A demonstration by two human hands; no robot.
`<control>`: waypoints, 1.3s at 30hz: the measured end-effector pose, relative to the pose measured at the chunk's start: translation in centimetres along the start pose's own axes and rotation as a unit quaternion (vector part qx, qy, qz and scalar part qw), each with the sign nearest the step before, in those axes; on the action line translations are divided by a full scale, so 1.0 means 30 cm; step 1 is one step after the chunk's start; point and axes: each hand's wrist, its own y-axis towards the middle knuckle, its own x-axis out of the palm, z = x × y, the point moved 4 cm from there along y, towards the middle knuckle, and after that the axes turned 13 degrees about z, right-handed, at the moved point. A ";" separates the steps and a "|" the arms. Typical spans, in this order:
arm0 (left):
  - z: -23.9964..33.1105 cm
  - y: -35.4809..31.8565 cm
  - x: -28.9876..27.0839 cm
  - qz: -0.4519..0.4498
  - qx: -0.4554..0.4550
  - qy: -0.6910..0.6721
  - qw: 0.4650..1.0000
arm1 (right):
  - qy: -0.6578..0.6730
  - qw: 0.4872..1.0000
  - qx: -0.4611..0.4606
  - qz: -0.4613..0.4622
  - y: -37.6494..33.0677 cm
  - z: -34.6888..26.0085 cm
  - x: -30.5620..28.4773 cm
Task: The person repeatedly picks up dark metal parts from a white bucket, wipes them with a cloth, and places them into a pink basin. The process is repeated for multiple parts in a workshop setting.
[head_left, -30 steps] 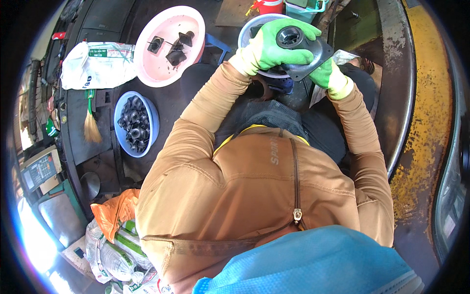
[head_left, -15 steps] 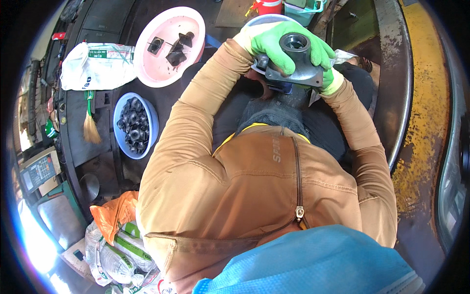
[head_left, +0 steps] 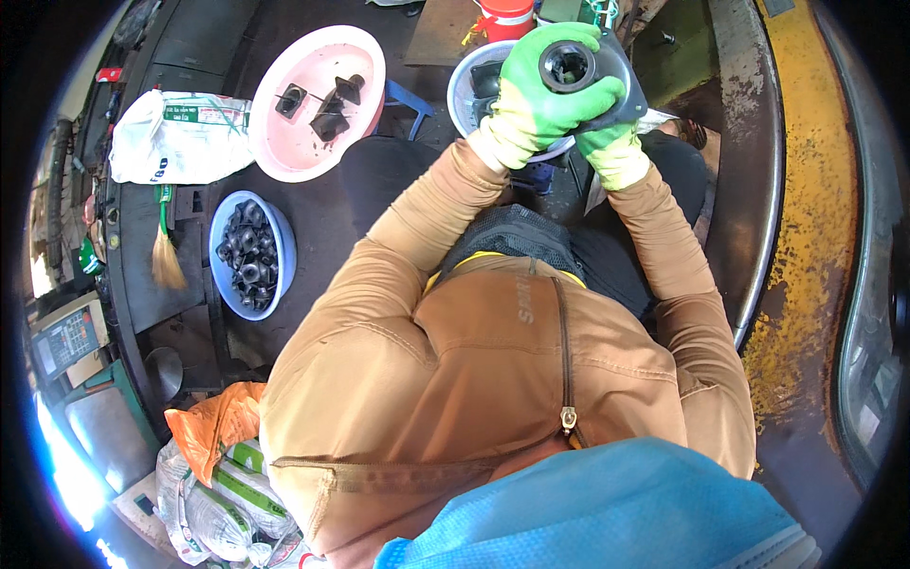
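Your left grip [head_left: 536, 95] is closed around the round neck of a black flanged part [head_left: 588, 66], with green-gloved digits on both sides of the collar, likely because that neck is the easiest place to clasp. Your right grip [head_left: 607, 137] meets it from the lower side, apparently steadying the wider body; its fingertips are hidden, so you cannot tell how tightly they close. The part is raised in front of you with its open end facing your head, which seems to let you look into the bore.

Just behind and partly under your hands stands a pale blue basin [head_left: 457, 95] with larger black pieces [head_left: 486, 81] inside, presumably kept close for a short reach. To your left, a pink basin [head_left: 284, 152] holds a few flanged black pieces [head_left: 330, 112], spread well apart (dark specks dot its bottom too). Nearer your left elbow, a deeper blue basin [head_left: 288, 256] carries a crowded heap of small black parts [head_left: 249, 254], its wall probably keeping them from scattering.
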 end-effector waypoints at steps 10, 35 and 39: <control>0.036 0.043 -0.037 -0.137 0.001 -0.065 0.988 | 0.131 0.965 0.097 -0.207 -0.002 -0.060 -0.041; 0.003 0.067 -0.054 -0.100 -0.135 0.000 0.986 | -0.047 0.993 -0.075 -0.072 0.009 0.001 -0.016; -0.016 0.030 -0.038 -0.015 0.052 0.019 0.998 | 0.054 0.998 0.005 0.042 -0.044 0.013 -0.002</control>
